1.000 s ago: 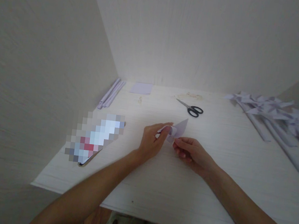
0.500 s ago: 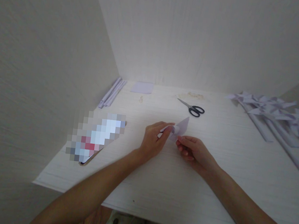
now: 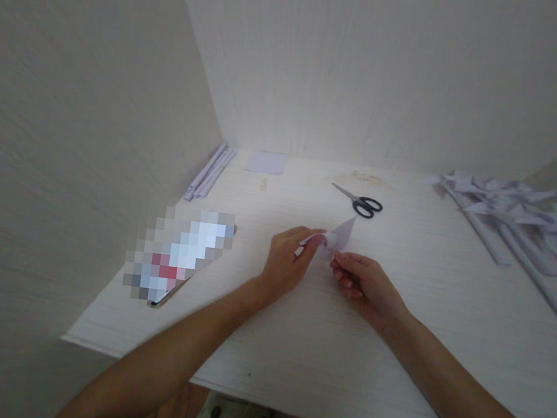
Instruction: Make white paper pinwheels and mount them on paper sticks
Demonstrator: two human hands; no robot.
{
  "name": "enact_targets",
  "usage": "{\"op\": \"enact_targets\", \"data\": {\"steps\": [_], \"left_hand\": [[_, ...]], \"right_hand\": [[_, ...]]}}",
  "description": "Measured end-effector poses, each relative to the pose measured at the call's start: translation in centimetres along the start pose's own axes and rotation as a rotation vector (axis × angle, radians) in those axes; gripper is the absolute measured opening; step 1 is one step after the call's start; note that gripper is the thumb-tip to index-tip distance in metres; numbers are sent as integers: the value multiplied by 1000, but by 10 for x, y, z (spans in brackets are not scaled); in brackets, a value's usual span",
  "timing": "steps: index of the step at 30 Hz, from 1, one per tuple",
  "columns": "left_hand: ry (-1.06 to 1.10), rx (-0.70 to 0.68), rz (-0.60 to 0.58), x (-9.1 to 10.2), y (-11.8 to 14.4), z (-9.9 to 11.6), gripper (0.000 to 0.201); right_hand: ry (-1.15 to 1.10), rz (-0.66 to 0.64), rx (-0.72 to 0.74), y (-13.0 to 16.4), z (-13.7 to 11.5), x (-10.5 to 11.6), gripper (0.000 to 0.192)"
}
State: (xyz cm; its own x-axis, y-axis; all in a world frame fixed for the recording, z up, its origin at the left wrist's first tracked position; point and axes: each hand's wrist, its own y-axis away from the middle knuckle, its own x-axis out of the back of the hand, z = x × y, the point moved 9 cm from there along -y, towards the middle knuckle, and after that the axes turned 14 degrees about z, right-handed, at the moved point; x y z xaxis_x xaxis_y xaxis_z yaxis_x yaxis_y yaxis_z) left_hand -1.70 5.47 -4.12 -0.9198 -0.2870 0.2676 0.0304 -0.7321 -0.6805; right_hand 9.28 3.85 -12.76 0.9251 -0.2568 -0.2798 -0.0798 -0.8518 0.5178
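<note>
In the head view, the paper (image 3: 343,231) is held just above the middle of the table (image 3: 291,358), curled at its centre, with one pointed corner standing up toward the far right. The left hand (image 3: 289,260) grasps it from the left, thumb on the near side and fingers behind. The right hand (image 3: 364,279) has thumb and forefinger pinched together at the paper's near right edge, its other fingers curled in.

Beyond the hands lie the scissors (image 3: 356,200), shut, blades toward the far left. Farther off are some pale scraps (image 3: 365,177), too small to make out. At the far left is a flat square sheet (image 3: 266,163), with a small thin loop (image 3: 264,184) on its near side. Left of these, tubes (image 3: 211,171) lie side by side near the left wall. Nearer, also left, is a phone (image 3: 193,249), its screen pixelated. At the far right, pinwheels (image 3: 510,207) lie overlapping, sticks toward the near right.
</note>
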Motion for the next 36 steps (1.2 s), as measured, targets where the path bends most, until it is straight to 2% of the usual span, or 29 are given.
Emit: {"op": "enact_targets", "data": {"steps": [8, 15, 26, 36], "left_hand": [[-30, -13, 5, 0, -1, 2, 24], [53, -21, -41, -4, 1, 3, 23], [61, -36, -26, -2, 2, 5, 22], [65, -37, -44, -4, 3, 5, 22]], "right_hand": [[-10, 15, 4, -1, 0, 1, 18], [-16, 8, -10, 1, 0, 1, 19], [-5, 22, -3, 0, 0, 3, 21], [53, 63, 75, 0, -5, 5, 22]]}}
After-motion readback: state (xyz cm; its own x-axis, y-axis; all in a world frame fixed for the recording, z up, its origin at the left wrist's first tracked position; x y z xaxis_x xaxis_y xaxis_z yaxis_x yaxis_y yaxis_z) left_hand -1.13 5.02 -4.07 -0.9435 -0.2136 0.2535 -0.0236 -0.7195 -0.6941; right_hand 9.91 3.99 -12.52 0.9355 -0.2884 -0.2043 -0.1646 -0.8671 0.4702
